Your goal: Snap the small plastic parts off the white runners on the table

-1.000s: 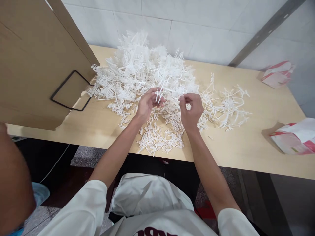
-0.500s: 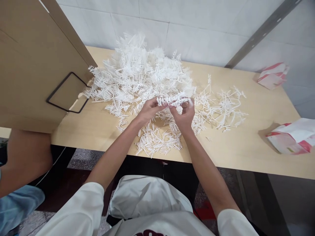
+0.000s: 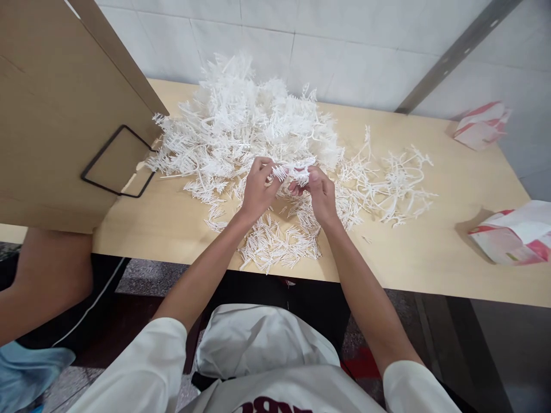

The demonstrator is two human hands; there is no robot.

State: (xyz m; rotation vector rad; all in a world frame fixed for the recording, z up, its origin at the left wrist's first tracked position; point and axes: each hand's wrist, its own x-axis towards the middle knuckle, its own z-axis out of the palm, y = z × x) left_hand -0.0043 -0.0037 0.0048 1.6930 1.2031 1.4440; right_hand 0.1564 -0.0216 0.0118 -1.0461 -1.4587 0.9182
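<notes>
A white branched strip with many thin prongs [image 3: 300, 165], perhaps a plastic sprue, is held up between my two hands over the table. My left hand [image 3: 259, 188] has its fingers closed on the strip's left end. At the right end my right hand [image 3: 322, 194] pinches it between thumb and fingers. Behind them rises a large heap of similar white pronged strips [image 3: 253, 120]. Below my hands lie many loose thin white sticks [image 3: 278, 246]. Stripped-looking white branching stems [image 3: 398, 189] lie tangled to the right.
A cardboard panel [image 3: 55, 126] with a black wire loop [image 3: 105, 152] stands at the left of the wooden table [image 3: 422, 258]. Two red-and-white paper packets [image 3: 482, 125] sit on the right. A tiled wall [image 3: 344, 57] runs behind. Another person's arm [image 3: 54, 281] shows at lower left.
Both hands have turned on the strip and lifted slightly away from me. My left hand is now more upright, and the strip looks more bunched between the hands.
</notes>
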